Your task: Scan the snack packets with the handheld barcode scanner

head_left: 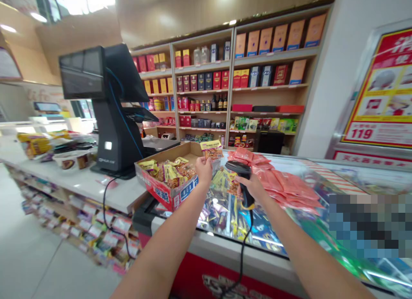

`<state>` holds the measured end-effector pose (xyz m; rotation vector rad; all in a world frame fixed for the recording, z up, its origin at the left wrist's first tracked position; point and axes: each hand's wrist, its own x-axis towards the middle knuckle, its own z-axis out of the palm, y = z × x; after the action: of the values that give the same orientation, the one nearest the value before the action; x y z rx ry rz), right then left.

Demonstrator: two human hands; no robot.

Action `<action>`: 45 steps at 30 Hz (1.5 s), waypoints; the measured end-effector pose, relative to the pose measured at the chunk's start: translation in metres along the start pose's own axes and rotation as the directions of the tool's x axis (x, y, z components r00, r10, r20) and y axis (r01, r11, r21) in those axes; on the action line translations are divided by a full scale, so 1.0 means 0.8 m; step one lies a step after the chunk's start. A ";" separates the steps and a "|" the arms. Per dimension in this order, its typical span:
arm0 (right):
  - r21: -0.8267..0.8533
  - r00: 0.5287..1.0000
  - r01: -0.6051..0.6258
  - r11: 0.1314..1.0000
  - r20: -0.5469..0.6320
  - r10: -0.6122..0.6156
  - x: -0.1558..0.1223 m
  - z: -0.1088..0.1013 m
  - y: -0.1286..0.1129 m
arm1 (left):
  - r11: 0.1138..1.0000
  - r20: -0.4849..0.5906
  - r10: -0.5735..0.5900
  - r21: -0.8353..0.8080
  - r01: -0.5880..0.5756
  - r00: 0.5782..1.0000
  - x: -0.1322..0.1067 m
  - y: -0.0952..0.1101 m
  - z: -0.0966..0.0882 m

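My left hand (204, 169) is closed on a small snack packet (211, 149) with a yellow top, held upright above the right end of an open cardboard box (167, 195). The box is full of several yellow snack packets (167, 170). My right hand (254, 185) grips the handle of a black barcode scanner (240, 172), whose head points toward the packet. The scanner's black cable (242, 247) hangs down over the freezer's front edge.
A black point-of-sale terminal (112, 106) stands on the white counter (80, 181) at the left. Pink packets (283, 181) lie on the glass lid of a chest freezer (231, 213). Shelves of boxes and bottles (225, 80) line the back wall. A poster (383, 93) hangs at the right.
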<state>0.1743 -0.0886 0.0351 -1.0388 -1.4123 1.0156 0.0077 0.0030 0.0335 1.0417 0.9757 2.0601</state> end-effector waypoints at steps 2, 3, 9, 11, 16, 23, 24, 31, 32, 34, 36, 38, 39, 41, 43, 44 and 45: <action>0.003 0.999 0.033 0.999 0.025 -0.033 0.006 0.014 -0.011 | 0.996 -0.109 -0.032 -0.090 0.022 0.993 0.017 0.021 -0.014; 0.006 0.998 0.050 0.999 0.040 -0.050 0.010 0.021 -0.017 | 0.990 -0.182 -0.057 -0.138 0.032 0.982 0.026 0.030 -0.022; 0.001 0.986 0.074 0.997 0.148 -0.073 0.023 0.073 -0.041 | 0.927 -0.459 -0.275 -0.360 0.105 0.845 0.049 0.049 -0.056; -0.002 0.983 0.073 0.997 0.171 -0.071 0.022 0.085 -0.041 | 0.915 -0.450 -0.318 -0.376 0.146 0.834 0.049 0.046 -0.058; 0.008 0.983 0.060 0.998 0.171 -0.060 0.013 0.082 -0.038 | 0.932 -0.315 -0.237 -0.339 0.124 0.919 0.037 0.042 -0.050; 0.015 1.000 0.029 0.999 0.004 -0.029 0.007 0.010 -0.027 | 0.975 0.376 -0.174 0.192 0.107 0.910 -0.019 0.021 -0.017; 0.003 0.999 0.032 0.999 -0.026 -0.032 0.006 0.000 -0.024 | 0.939 0.462 -0.206 0.341 0.042 0.863 -0.027 0.016 -0.009; -0.030 0.992 0.034 0.999 -0.120 -0.037 -0.011 -0.031 0.007 | 0.411 0.517 -0.363 0.835 -0.365 0.775 -0.059 -0.018 0.034; -0.027 0.991 0.025 0.999 -0.130 -0.029 -0.013 -0.032 0.010 | 0.405 0.504 -0.377 0.844 -0.351 0.777 -0.061 -0.024 0.036; -0.013 0.987 0.009 1.000 -0.161 -0.011 -0.018 -0.034 0.011 | 0.460 0.501 -0.373 0.831 -0.313 0.781 -0.063 -0.036 0.037; 0.002 0.983 0.000 1.000 -0.181 0.000 -0.020 -0.036 0.009 | 0.560 0.527 -0.337 0.779 -0.283 0.781 -0.063 -0.049 0.036; 0.004 0.982 -0.006 1.000 -0.187 0.007 -0.020 -0.037 0.007 | 0.636 0.548 -0.302 0.726 -0.264 0.780 -0.059 -0.059 0.035; -0.003 0.983 -0.004 1.000 -0.186 0.004 -0.020 -0.037 0.006 | 0.655 0.551 -0.286 0.709 -0.260 0.784 -0.056 -0.063 0.034; -0.021 0.984 0.002 1.000 -0.179 -0.005 -0.019 -0.036 0.005 | 0.667 0.528 -0.256 0.703 -0.248 0.810 -0.047 -0.067 0.032; -0.024 0.986 0.009 1.000 -0.164 -0.013 -0.018 -0.035 0.006 | 0.678 0.471 -0.199 0.700 -0.226 0.860 -0.035 -0.067 0.028; -0.020 0.988 0.010 1.000 -0.155 -0.013 -0.017 -0.035 0.006 | 0.691 0.436 -0.162 0.690 -0.213 0.886 -0.029 -0.066 0.026; -0.011 0.989 0.011 1.000 -0.148 -0.012 -0.017 -0.035 0.006 | 0.712 0.399 -0.120 0.673 -0.201 0.909 -0.024 -0.065 0.024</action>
<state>0.2033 -0.0995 0.0290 -1.0900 -1.3020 0.9046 0.0434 0.0220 -0.0085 1.8178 1.5544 1.3653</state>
